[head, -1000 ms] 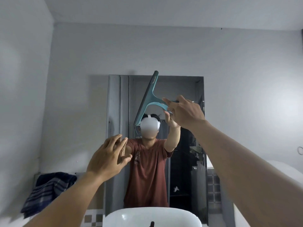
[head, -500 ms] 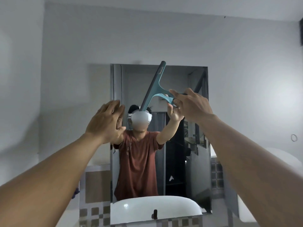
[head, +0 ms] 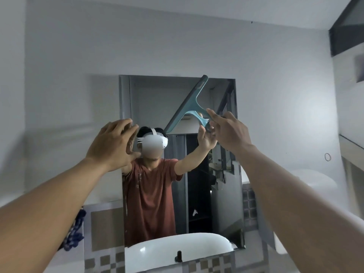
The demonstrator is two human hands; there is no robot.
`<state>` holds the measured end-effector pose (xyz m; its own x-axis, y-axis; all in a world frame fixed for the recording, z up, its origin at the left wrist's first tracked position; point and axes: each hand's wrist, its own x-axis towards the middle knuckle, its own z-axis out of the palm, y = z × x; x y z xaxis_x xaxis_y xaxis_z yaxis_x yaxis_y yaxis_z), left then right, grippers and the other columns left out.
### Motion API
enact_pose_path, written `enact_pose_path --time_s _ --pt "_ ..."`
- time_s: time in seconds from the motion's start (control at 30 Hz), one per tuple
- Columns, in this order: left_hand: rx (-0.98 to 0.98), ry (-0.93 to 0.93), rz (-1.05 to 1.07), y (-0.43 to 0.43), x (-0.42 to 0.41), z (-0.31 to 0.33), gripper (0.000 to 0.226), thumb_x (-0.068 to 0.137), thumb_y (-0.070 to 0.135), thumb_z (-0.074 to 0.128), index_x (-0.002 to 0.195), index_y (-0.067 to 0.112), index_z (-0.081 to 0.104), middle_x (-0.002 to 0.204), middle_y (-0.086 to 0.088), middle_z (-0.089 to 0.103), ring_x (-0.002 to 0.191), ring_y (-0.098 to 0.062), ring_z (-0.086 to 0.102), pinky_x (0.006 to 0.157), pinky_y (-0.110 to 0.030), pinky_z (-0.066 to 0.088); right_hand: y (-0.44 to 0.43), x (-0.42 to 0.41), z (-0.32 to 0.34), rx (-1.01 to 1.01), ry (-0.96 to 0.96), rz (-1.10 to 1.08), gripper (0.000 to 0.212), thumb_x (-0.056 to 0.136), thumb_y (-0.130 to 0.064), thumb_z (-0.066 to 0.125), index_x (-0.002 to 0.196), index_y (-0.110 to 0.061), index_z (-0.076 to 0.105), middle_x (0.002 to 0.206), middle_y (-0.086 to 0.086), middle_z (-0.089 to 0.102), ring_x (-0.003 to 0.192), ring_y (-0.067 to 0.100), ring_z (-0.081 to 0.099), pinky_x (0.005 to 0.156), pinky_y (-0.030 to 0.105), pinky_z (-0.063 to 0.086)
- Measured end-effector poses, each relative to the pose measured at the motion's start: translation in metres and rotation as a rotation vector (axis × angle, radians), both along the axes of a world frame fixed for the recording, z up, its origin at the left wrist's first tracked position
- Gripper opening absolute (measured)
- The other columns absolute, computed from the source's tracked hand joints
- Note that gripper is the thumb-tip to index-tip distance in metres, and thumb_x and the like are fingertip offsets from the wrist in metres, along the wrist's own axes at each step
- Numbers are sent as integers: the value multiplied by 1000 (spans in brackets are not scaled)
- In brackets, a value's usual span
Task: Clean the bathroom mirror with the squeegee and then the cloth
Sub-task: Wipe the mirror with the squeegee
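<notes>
Right hand (head: 229, 133) pinched the squeegee (head: 189, 105) handle, blade tilted against the mirror's (head: 155, 95) upper right, left hand (head: 114, 142) open and empty at its left edge (a loose pinch risked slips and streaks).

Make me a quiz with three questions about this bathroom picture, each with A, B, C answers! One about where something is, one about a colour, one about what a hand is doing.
1. Where is the squeegee?
A. In the sink
B. Up at the mirror's top
C. On the floor

2. What colour is the squeegee?
A. Teal
B. Red
C. Yellow

3. What is the left hand doing?
A. Holding a cloth
B. Gripping the squeegee
C. Open, holding nothing

Answers: 1 B, its blade tip reaches the mirror's top edge. 2 A, handle and blade back look teal. 3 C, its fingers are spread and empty; the right hand holds the squeegee.
</notes>
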<state>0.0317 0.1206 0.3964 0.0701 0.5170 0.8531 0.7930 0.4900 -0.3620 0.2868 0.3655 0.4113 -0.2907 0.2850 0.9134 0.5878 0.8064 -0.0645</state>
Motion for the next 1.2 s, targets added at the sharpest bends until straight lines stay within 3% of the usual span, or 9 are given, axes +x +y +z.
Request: enact_pose_path --time_s 0.4,0.5,0.7,0.9,1.2 --pt "-9 -11 -15 -2 1 -3 94 66 57 83 141 10 51 141 -11 47 130 -36 46 106 -53 43 -6 -12 -37 -170 133 2 49 108 -37 35 156 -47 25 101 6 53 76 29 61 72 43 56" --pt "-9 -18 -26 -2 4 -3 95 66 56 83 142 10 50 143 -12 46 131 -36 45 107 -54 42 -3 -9 -46 -234 153 1 51 108 -36 34 157 -47 21 100 7 54 74 26 58 69 37 51" --pt "-11 -30 -35 -3 6 -4 93 67 51 85 142 9 49 145 -14 44 133 -39 43 108 -56 41 -12 -11 -49 -306 197 41 51 107 -37 36 155 -49 21 102 6 56 81 29 62 78 46 56" --pt "-15 -38 -45 -3 5 -4 93 65 46 87 141 8 50 144 -14 45 132 -40 44 106 -59 41 -18 -8 -71 -448 291 76 54 107 -33 35 156 -49 20 103 6 56 83 25 57 74 38 49" --pt "-17 -34 -49 -2 0 -6 93 65 44 87 142 8 49 144 -15 44 132 -41 43 106 -60 41 -40 -37 -85 -608 442 144 52 106 -40 29 156 -47 17 112 10 64 92 25 62 76 40 49"
